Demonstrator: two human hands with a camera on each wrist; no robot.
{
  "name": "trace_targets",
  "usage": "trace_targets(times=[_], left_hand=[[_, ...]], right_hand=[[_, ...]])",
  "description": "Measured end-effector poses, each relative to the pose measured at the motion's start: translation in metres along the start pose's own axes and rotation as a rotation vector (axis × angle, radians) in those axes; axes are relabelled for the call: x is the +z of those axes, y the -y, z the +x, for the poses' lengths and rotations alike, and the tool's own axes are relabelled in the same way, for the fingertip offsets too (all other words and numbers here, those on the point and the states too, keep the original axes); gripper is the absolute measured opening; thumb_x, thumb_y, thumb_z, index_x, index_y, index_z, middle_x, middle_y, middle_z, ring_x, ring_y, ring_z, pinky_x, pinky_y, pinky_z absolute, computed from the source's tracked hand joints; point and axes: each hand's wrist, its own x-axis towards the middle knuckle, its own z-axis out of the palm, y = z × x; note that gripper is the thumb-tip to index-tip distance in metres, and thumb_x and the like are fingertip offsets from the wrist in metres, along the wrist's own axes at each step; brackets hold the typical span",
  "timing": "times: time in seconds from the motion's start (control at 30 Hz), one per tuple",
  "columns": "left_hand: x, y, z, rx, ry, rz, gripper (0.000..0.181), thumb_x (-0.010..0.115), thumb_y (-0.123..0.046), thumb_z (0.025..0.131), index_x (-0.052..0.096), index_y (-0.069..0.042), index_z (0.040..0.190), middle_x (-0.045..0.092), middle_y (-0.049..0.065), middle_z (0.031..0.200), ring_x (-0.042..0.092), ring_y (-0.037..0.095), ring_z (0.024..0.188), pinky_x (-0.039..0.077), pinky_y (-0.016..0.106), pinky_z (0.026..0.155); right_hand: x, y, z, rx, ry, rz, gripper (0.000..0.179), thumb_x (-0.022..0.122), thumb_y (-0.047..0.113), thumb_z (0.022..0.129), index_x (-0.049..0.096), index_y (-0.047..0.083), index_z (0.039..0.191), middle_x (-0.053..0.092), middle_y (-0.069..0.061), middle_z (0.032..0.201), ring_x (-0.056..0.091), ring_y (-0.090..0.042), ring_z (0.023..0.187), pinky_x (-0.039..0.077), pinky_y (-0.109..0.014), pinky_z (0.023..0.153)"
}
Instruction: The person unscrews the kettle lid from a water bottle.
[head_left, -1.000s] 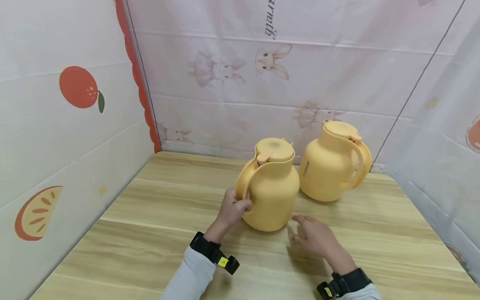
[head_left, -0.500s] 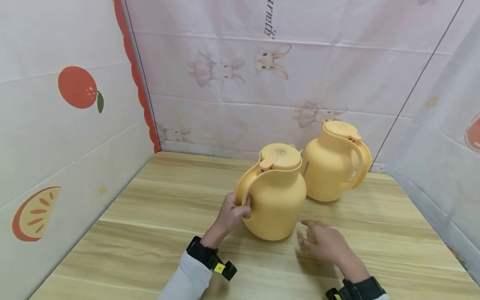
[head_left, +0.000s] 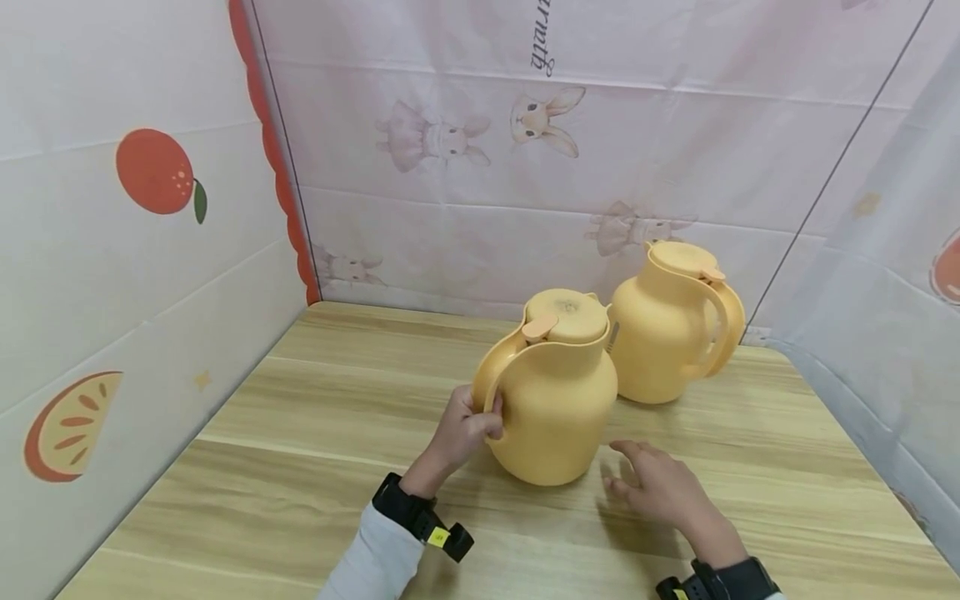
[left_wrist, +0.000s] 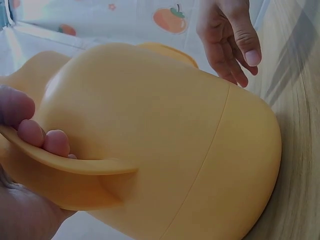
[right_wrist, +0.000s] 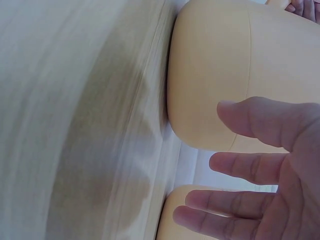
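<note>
A person's left hand (head_left: 459, 429) grips the handle (head_left: 489, 367) of a yellow jug (head_left: 561, 404) below center frame; opposite, the right hand (head_left: 663, 490), fingers loosely parted, hovers just beside its base, a second jug (head_left: 651, 346) right of center

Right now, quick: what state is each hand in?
Left hand: closed, holding the front yellow jug by its handle.
Right hand: open, holding nothing.
</note>
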Motion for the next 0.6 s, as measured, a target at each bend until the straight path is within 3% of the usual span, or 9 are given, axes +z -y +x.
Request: trace_targets(times=[0.2,0.37,0.6], left_hand=[[-0.001,-0.001,-0.001,-0.006,-0.002,-0.005,0.011,0.043,0.015,0.063,0.043,0.005,0.061,0.041,0.002,0.06,0.039,0.011,0.052,0.033,0.022,0.046],[-0.002,-0.001,-0.002,0.003,-0.001,-0.006,0.012,0.044,0.016,0.066,0.045,0.005,0.063,0.043,0.003,0.06,0.041,0.012,0.053,0.034,0.022,0.047],[-0.001,-0.004,-0.002,-0.045,-0.002,0.005,0.016,0.045,0.019,0.072,0.048,0.004,0.064,0.046,0.003,0.062,0.045,0.011,0.056,0.037,0.023,0.049]], right_hand=[[-0.005,0.002,0.002,-0.008,-0.005,-0.008,0.052,0.068,0.025,0.083,0.053,0.001,0.126,0.055,-0.024,0.119,0.054,-0.043,0.103,0.043,-0.056,0.081],[-0.015,0.005,0.006,-0.066,-0.062,-0.016,0.05,0.067,0.023,0.083,0.053,-0.001,0.124,0.056,-0.023,0.119,0.053,-0.043,0.104,0.043,-0.055,0.083],[-0.024,0.011,0.011,-0.09,-0.123,0.023,0.05,0.067,0.023,0.084,0.053,-0.004,0.124,0.056,-0.023,0.119,0.054,-0.041,0.105,0.043,-0.054,0.084]])
